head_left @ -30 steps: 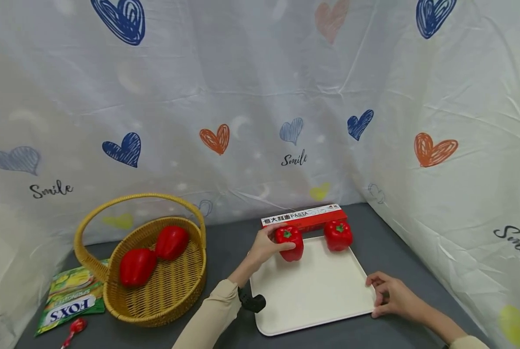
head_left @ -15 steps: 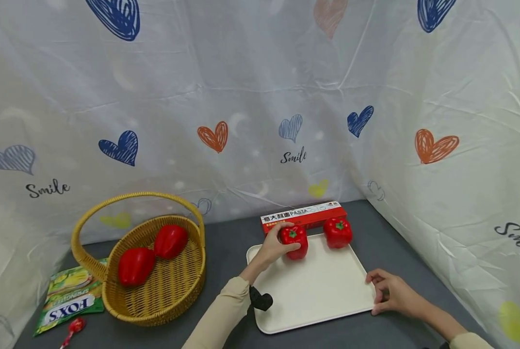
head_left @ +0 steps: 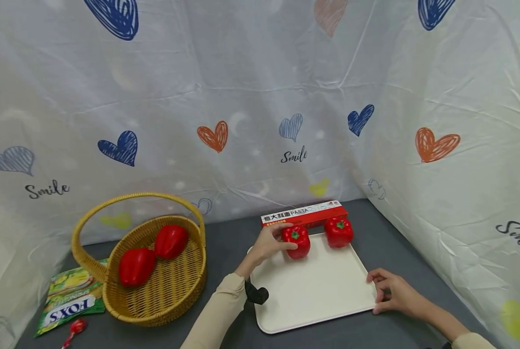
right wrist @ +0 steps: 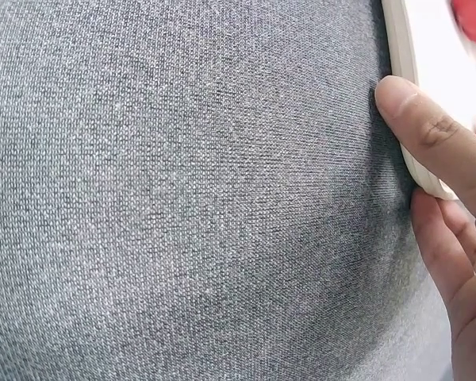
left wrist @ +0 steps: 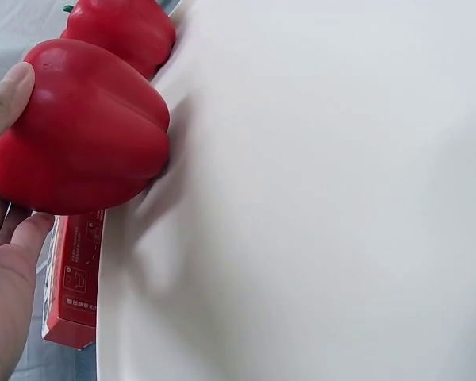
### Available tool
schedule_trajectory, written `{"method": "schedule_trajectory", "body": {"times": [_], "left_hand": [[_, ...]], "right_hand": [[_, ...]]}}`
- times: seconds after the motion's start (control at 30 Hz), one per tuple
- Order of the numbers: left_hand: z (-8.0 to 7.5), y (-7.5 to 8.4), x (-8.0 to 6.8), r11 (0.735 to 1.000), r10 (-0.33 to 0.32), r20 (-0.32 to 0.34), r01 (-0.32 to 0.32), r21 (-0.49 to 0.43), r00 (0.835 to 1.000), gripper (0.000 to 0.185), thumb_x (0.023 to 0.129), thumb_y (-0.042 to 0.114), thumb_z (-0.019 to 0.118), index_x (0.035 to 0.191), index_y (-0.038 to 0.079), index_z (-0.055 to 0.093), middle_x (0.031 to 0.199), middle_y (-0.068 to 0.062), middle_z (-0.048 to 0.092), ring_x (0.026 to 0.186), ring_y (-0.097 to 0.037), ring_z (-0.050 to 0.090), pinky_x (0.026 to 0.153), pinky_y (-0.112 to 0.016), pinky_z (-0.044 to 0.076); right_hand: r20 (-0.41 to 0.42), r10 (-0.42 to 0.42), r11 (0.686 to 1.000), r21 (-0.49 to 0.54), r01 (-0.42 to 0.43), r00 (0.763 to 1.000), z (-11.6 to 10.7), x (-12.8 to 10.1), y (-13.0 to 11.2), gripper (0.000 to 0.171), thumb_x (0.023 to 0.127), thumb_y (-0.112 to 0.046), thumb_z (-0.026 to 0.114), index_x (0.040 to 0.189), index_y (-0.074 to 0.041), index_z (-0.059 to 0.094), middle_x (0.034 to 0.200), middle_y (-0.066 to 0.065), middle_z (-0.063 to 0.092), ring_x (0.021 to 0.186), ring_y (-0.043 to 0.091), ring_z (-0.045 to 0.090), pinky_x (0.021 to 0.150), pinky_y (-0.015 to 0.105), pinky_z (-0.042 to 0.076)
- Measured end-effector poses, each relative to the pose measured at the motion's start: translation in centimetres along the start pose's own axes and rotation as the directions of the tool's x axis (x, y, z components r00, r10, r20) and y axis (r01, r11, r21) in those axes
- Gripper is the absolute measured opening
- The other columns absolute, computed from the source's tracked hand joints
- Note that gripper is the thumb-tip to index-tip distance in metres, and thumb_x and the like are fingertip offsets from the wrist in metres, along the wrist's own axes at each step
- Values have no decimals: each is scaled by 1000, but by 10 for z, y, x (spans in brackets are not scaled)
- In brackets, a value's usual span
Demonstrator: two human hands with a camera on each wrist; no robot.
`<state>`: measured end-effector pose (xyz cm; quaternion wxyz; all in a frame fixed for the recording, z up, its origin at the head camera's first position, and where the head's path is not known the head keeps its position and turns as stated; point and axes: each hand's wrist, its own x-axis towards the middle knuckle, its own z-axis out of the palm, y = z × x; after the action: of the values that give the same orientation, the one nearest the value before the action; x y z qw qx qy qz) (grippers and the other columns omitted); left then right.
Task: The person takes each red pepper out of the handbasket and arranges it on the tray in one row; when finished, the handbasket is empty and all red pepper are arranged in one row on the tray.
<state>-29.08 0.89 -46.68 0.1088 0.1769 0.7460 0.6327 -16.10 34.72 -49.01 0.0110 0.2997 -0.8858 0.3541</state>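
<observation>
In the head view, my left hand [head_left: 266, 245] is around a red bell pepper [head_left: 298, 242] at the back of a white tray [head_left: 312, 295]. The left wrist view shows the thumb at one side of that bell pepper [left wrist: 87, 131], its other fingers at the opposite side. A second red bell pepper [head_left: 339, 231] sits at the tray's back right corner. My right hand [head_left: 393, 291] holds the tray's front right corner. In the right wrist view, the thumb lies along one edge of the tray [right wrist: 404, 48] and curled fingers touch the other.
Behind the tray lies a red and white pasta box [head_left: 305, 214]. A handled wicker basket [head_left: 168, 295] at left holds two red, pepper-like pieces [head_left: 138, 267]. Beside it are a green Fox's bag [head_left: 74, 295] and a red lollipop [head_left: 77, 325]. A patterned curtain [head_left: 242, 97] hangs behind.
My left hand moved right with the bell pepper along the tray's back, toward the second one, then shifted slightly back left while the pepper stayed. The right hand kept its place on the tray.
</observation>
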Motion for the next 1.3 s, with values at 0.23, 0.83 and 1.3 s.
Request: {"method": "schedule_trajectory", "body": {"times": [0.23,0.83,1.3], "left_hand": [[6,0,9,1000,-8,-11,8,-7,1000,54,69,16,78,119,15,60,117,-3,56,100,-16,56,83,-27,48],[39,5,25,1000,17,-78,-17,-5,997,57,67,13,79,121,12,58,118,-3,58,106,-16,55,88,-30,45],[46,11,25,998,55,-89,-55,4,994,63,67,11,79,125,5,54,123,-8,55,109,-19,54,89,-29,44]], "right_hand": [[5,12,1000,17,-12,1000,1,-1,-2,29,60,-27,80,60,-16,54,98,9,50,85,12,49,55,18,46],[25,50,999,-10,-50,998,1,0,-2,30,60,-30,80,59,-17,53,99,7,50,88,10,50,59,18,46],[27,67,998,-21,-66,997,-2,1,-4,30,60,-31,80,59,-18,54,99,7,50,88,11,50,60,18,45]]}}
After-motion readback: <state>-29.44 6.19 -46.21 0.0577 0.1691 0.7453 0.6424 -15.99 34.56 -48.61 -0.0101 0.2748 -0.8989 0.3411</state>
